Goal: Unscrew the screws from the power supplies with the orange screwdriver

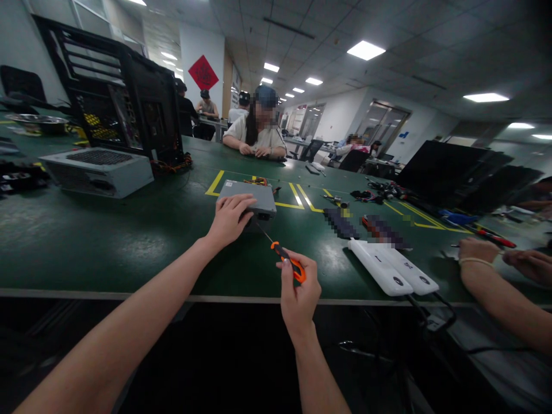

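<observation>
A small grey power supply unit [260, 194] lies on the green table in front of me, with coloured wires behind it. My left hand [232, 217] grips its near left part, fingers over the top and thumb at the front side. In my right hand [301, 287] is a screwdriver [281, 250] with an orange and black handle, held between thumb and fingers. Its thin shaft points up and left at the unit's near side. Whether the tip touches the unit, I cannot tell.
At left stand a black computer case [125, 103] and a larger power supply [99, 171]. Two white power banks [383, 269] with cables lie right, near the table edge [129, 295]. Another person's hand [479, 253] is at far right. A person [254, 129] sits opposite.
</observation>
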